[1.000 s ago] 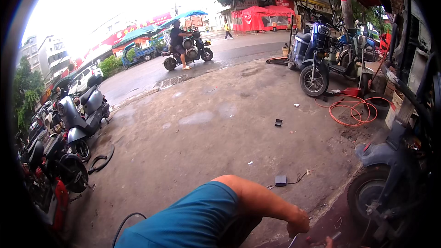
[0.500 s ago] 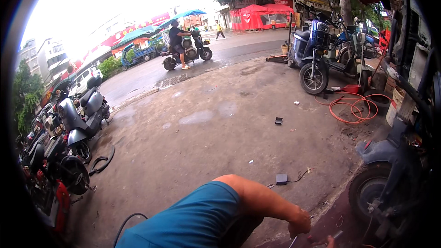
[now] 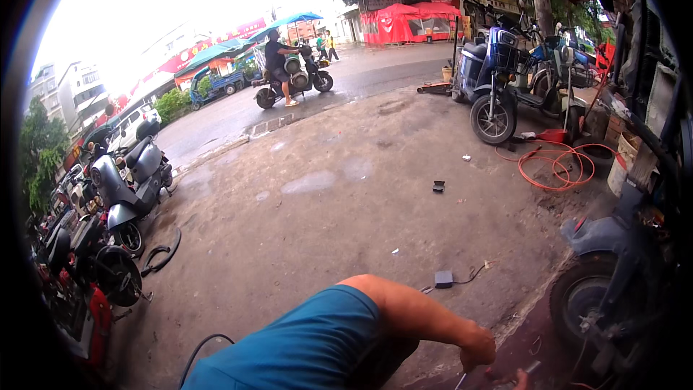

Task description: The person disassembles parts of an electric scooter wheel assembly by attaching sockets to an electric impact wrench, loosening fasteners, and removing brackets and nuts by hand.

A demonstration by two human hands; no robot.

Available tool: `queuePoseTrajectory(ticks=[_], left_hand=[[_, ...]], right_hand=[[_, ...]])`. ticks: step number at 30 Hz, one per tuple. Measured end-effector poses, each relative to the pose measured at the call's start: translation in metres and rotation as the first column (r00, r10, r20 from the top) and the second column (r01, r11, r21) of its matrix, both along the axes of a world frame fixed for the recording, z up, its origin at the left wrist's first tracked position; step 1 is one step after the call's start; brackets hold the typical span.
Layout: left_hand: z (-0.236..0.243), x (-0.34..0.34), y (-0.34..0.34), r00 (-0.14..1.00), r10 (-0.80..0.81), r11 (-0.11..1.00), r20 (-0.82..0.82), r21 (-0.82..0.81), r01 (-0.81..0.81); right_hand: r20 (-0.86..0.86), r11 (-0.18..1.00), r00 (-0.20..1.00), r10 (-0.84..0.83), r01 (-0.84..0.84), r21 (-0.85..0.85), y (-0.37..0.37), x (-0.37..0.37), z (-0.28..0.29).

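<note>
My left arm, in a teal sleeve, reaches from the lower edge to the bottom right. Its hand, my left hand [image 3: 478, 350], is closed with the back of the hand up. A thin, shiny metal rod [image 3: 460, 381] sticks out below its fingers; the rod's other end is out of the picture. Close beside it, my right hand [image 3: 520, 381] shows only a few curled fingers at the lower edge. Next to those fingers is a short silver cylinder [image 3: 533, 367], and a small reddish piece [image 3: 491, 373] lies between the hands. What the right fingers grip is hidden.
At the right stands a grey scooter's wheel [image 3: 586, 303]. A small dark box [image 3: 443, 279] with a wire lies on the pavement, with a black clip-like piece [image 3: 438, 186] farther off. An orange hose [image 3: 556, 170] is coiled near parked scooters [image 3: 494, 87]. More scooters [image 3: 130, 180] line the left.
My left hand has shifted slightly right, still closed with the metal rod below it. Across the street, walking people have changed place; the scooter rider remains where they were.
</note>
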State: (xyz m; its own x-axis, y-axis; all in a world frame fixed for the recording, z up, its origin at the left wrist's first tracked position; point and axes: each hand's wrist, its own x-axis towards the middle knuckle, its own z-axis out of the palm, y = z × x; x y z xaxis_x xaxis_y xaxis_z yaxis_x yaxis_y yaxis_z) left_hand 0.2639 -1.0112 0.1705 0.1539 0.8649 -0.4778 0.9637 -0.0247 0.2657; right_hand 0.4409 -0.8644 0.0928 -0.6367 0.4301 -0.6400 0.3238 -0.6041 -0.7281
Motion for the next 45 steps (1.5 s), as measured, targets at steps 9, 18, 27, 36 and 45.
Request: queuePoseTrajectory(ticks=[9,18,27,36,45], left_hand=[[-0.002,0.031,0.035,0.952,-0.235,0.946,0.195,0.271,0.178],[0.048,0.059,0.014,0.908,-0.201,0.976,0.367,0.155,0.153],[0.066,0.004,0.009,0.838,-0.273,0.961,0.472,0.171,0.216],[0.036,-0.027,-0.041,0.931,-0.228,0.973,0.286,0.110,0.205],[-0.089,0.081,-0.025,0.886,0.171,0.979,0.431,0.023,-0.200]], right_hand=[[0.092,0.999,0.995,-0.035,0.034,0.011,0.025,0.022,-0.031],[0.138,0.981,0.983,0.119,-0.138,0.140,0.015,0.036,0.003],[0.325,0.982,0.945,0.031,-0.089,0.164,0.022,-0.049,0.047],[0.216,0.999,0.976,0.029,-0.020,-0.046,0.008,-0.072,0.015],[-0.024,0.994,0.999,0.031,-0.033,-0.107,0.019,-0.047,0.007]])
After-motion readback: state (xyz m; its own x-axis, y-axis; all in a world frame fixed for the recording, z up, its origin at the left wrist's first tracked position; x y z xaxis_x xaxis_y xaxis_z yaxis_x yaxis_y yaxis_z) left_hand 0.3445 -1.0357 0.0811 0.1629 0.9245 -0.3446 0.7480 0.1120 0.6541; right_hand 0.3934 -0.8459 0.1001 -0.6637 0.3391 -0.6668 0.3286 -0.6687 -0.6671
